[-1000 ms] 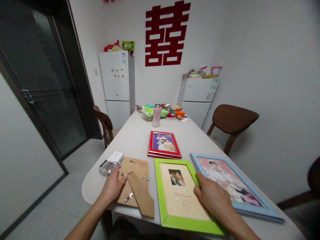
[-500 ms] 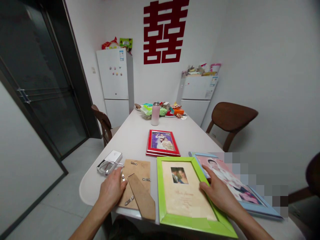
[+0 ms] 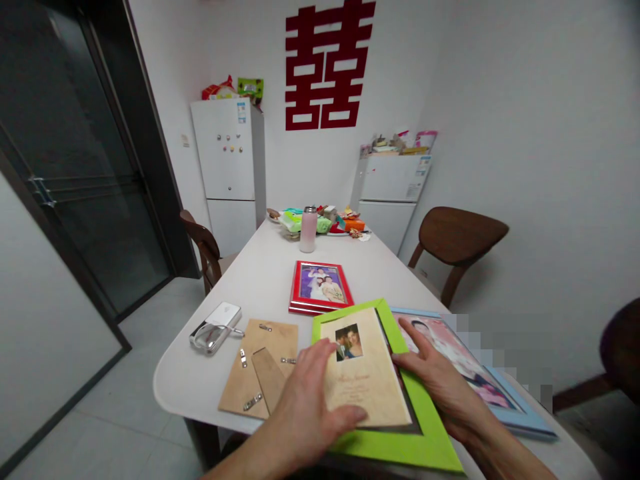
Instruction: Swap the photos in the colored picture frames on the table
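Note:
A lime-green picture frame (image 3: 407, 453) is at the table's near edge, slightly raised at its upper end. On it lies a cream insert sheet (image 3: 367, 400) with a small printed photo, and a dark strip shows along the sheet's right side. My left hand (image 3: 305, 397) rests over the sheet's left part, thumb and fingers spread on its surface. With my right hand (image 3: 437, 377) I grip the frame's right side, thumb at its inner edge. Left of it lies a brown frame backboard (image 3: 233, 393) with metal clips and a stand, partly hidden by my left hand.
A red-framed photo (image 3: 320, 308) lies farther in on the white table (image 3: 255, 277). At right, a blue-framed photo (image 3: 525, 420) is partly under my right arm. A white device with a cable (image 3: 220, 323) sits at left. Behind stand a pink bottle (image 3: 309, 233) and colourful packets (image 3: 327, 223).
My left hand has moved right, from the backboard onto the cream sheet. The sheet has shifted left within the green frame, baring a dark strip. My right hand stays on the frame.

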A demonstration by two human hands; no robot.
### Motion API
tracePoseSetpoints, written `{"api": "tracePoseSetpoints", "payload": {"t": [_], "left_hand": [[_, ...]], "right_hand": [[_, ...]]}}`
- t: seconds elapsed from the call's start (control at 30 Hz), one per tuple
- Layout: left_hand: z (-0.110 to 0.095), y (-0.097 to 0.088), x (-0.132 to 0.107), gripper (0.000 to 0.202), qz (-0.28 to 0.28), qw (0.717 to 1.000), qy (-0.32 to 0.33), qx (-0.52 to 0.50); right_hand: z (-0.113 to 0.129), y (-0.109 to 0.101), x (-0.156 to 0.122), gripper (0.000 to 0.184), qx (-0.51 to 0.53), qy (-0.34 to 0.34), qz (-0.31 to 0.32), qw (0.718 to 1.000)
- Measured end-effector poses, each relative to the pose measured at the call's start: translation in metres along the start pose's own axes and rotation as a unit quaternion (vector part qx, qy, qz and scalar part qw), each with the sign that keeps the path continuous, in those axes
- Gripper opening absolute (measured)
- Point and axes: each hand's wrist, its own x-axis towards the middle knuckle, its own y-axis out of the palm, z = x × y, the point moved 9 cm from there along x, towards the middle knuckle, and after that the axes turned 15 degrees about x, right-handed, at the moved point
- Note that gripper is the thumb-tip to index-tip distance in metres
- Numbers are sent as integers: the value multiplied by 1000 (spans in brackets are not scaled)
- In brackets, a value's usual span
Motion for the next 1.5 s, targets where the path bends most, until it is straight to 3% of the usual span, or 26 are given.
{"api": "tracePoseSetpoints", "payload": {"t": [0.1, 0.2, 0.3, 0.4, 0.5, 0.63, 0.8, 1.07, 1.17, 1.23, 1.33, 1.43, 1.5], "left_hand": [[-48, 7, 0, 75, 9, 994, 102, -44], [-58, 3, 0, 54, -7, 991, 129, -39], [-39, -16, -1, 47, -61, 992, 94, -52], [7, -38, -7, 49, -117, 988, -27, -98], [56, -39, -20, 49, -111, 972, -136, -156], [96, -18, -36, 46, -69, 955, -184, -224], [107, 3, -43, 44, -9, 971, -177, -162], [98, 2, -36, 46, 17, 990, -137, -33], [95, 0, -36, 45, 26, 991, -128, -10], [94, -3, -35, 44, 24, 992, -125, 3], [94, -7, -33, 45, 14, 992, -122, 27], [94, -7, -33, 45, 6, 990, -121, 71], [90, -5, -34, 44, -4, 988, -112, 103]], "right_hand": [[8, 8, -2, 78, 3, -20, 15, 1000], [5, 8, 2, 81, -8, -26, 37, 999], [-3, -6, 11, 78, -74, -37, 22, 996], [-8, -24, 22, 66, -217, -63, -17, 974], [-7, -33, 29, 56, -402, -116, -47, 907], [-15, -28, 35, 50, -566, -143, -43, 811], [-23, -14, 34, 38, -632, -176, -21, 754], [-26, -9, 32, 27, -660, -203, -21, 723], [-24, -5, 29, 27, -654, -216, -18, 725], [-19, 2, 26, 29, -623, -242, -16, 744], [-22, 14, 27, 38, -508, -233, 18, 829], [-44, 27, 33, 48, -328, -133, 57, 933], [-63, 38, 35, 57, -202, -48, 72, 976]]}}
